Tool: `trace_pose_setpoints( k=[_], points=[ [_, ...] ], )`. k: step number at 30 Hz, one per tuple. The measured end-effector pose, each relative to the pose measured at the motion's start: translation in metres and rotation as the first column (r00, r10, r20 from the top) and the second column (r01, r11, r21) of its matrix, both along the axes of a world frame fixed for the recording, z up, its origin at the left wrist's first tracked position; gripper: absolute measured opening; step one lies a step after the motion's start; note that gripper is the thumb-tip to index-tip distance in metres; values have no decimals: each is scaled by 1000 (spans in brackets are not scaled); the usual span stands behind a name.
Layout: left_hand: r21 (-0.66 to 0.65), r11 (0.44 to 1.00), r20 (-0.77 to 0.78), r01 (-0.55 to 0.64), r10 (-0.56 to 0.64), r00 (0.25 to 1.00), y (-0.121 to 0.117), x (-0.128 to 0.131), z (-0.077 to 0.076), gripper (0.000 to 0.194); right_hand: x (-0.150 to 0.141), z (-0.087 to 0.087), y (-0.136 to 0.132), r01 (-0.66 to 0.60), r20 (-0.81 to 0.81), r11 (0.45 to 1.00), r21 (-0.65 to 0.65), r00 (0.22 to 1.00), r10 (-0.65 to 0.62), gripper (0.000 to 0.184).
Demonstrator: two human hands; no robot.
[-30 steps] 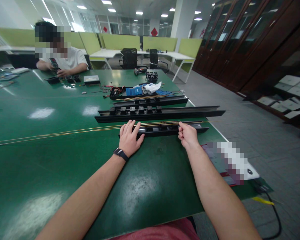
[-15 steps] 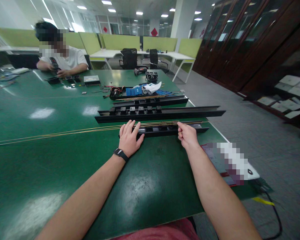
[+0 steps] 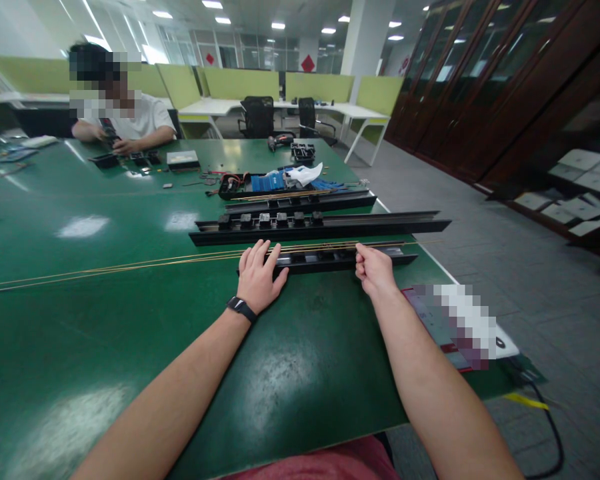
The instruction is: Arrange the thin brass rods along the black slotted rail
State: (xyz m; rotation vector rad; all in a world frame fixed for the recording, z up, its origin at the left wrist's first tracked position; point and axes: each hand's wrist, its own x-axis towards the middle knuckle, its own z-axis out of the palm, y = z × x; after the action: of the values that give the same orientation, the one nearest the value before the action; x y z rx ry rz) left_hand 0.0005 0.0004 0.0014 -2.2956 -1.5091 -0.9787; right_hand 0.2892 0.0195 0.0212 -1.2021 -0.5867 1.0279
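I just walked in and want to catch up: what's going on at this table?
A person's left hand rests on the nearest channel, while the right hand seems to pinch thin gold rods farther along it. The rods run over the channel and out to the left. Two more channels lie behind it. Across the table, a co-worker holds a dark item.

Right hand [image 3: 375, 270] sits slightly farther left along the black channel [image 3: 325, 265] than a second ago, fingertip pinch a touch closer to left hand [image 3: 257, 275]. Faint right end of the golden rods [image 3: 180, 261] seems to reach farther right than half a second ago; too blurred to confirm.
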Motion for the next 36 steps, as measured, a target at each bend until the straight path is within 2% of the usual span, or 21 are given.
trace_pose_setpoints(
  k=[10, 36],
  points=[
    [1, 1000, -3, -4, 4, 1000, 0, 0, 0, 57, 1, 2, 0, 30, -19, 999, -30, 999, -30, 28],
    [-16, 1000, 18, 8, -8, 1000, 0, 0, 0, 57, -1, 3, -1, 9, 3, 1000, -12, 1000, -9, 36]
  ],
)
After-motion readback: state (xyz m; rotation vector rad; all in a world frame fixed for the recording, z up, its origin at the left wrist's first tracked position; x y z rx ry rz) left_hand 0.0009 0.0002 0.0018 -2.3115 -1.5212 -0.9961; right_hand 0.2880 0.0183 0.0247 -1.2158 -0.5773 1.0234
